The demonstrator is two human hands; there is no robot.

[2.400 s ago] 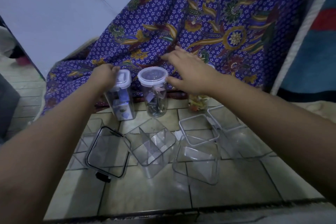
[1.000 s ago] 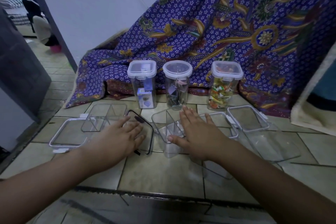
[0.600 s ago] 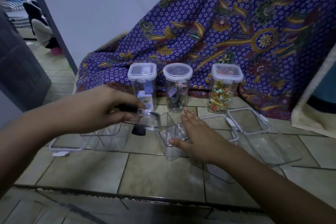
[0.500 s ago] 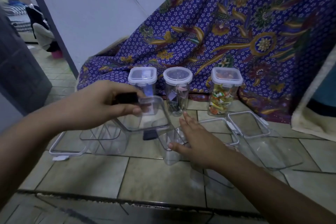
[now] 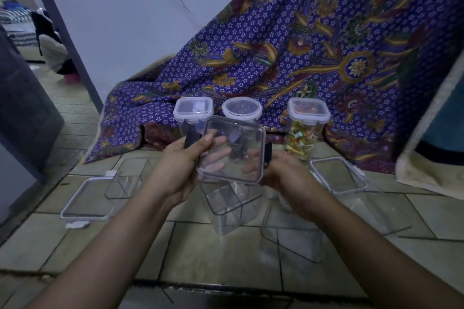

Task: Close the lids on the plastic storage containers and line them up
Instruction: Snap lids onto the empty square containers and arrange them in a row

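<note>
A clear, square, round-cornered plastic lid (image 5: 232, 152) with black clips is held tilted in the air. Its left edge is gripped by the left hand (image 5: 179, 165), thumb on top, and its right edge by the right hand (image 5: 283, 178). Fingers of both hands are seen blurred through the plastic. Just below it, an open clear divided container (image 5: 229, 204) is stood on glossy floor tiles (image 5: 105, 241). Behind, a lidded round jar (image 5: 242, 109) is partly hidden by the lid and its contents cannot be made out. Patterned batik cloth (image 5: 313, 45) is draped at the back.
</note>
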